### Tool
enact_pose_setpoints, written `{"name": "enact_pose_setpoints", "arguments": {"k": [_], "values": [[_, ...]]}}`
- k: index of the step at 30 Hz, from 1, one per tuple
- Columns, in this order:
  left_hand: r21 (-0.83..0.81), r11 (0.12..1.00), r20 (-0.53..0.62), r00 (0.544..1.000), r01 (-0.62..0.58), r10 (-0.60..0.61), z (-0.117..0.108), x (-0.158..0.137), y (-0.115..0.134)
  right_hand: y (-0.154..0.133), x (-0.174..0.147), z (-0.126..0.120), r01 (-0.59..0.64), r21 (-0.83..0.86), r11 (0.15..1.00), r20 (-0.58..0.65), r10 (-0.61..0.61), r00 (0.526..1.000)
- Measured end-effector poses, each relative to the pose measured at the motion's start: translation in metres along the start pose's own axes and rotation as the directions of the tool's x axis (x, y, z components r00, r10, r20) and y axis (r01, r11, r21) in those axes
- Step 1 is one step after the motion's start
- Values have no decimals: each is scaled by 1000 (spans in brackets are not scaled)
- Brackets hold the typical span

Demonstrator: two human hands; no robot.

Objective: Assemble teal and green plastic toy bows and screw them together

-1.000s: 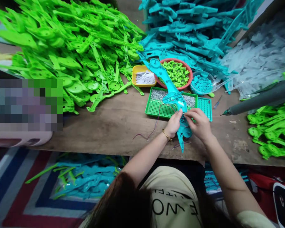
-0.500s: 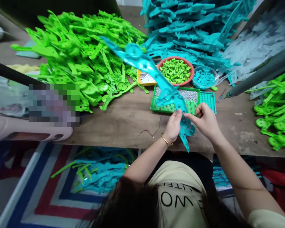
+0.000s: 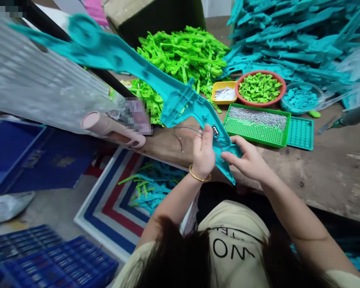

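A long teal plastic shell [image 3: 156,78] slants across the view, its inner ribbed side facing up. My left hand [image 3: 204,156] is closed around its lower part, with the thumb on top beside a small dark-and-metal component [image 3: 216,131] seated in the shell. Thin red and dark wires [image 3: 180,140] trail out to the left of that hand, and a red one runs down inside the shell. Lower down, my right hand [image 3: 247,160] holds the shell's edge near a round section, thumb and index finger apart on either side. Its other fingers are partly hidden.
Behind stand a green tray [image 3: 258,138] of small metal pieces, a red bowl [image 3: 283,94] of green parts, a yellow dish [image 3: 214,94] and a clear bowl [image 3: 319,96] of teal bits. Green parts [image 3: 183,52] and teal shells [image 3: 288,36] are heaped further back. A screwdriver-like tool [image 3: 348,117] hangs right.
The view has turned left. The shell's far end has swung left and nearer. My right hand has moved from a pinch at the small component to the shell's lower edge.
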State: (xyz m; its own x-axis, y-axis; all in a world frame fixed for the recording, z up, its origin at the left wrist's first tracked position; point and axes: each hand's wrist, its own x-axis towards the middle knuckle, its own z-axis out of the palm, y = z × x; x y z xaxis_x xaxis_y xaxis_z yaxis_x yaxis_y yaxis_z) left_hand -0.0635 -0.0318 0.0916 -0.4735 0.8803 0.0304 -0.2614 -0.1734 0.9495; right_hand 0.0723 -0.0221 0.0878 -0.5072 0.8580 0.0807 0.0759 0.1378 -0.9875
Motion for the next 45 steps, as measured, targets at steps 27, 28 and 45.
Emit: {"name": "enact_pose_setpoints", "arguments": {"k": [27, 28, 45], "values": [[-354, 698, 276, 783, 622, -558, 64, -23, -14, 56, -67, -14, -164, 478, 863, -274, 324, 906], [-354, 717, 260, 800, 600, -541, 63, -23, -15, 53, -65, -13, -132, 517, 846, -295, 321, 900], [-421, 715, 178, 823, 559, -539, 69, -18, -21, 51, -70, -4, -91, 280, 956, -331, 185, 925]]}}
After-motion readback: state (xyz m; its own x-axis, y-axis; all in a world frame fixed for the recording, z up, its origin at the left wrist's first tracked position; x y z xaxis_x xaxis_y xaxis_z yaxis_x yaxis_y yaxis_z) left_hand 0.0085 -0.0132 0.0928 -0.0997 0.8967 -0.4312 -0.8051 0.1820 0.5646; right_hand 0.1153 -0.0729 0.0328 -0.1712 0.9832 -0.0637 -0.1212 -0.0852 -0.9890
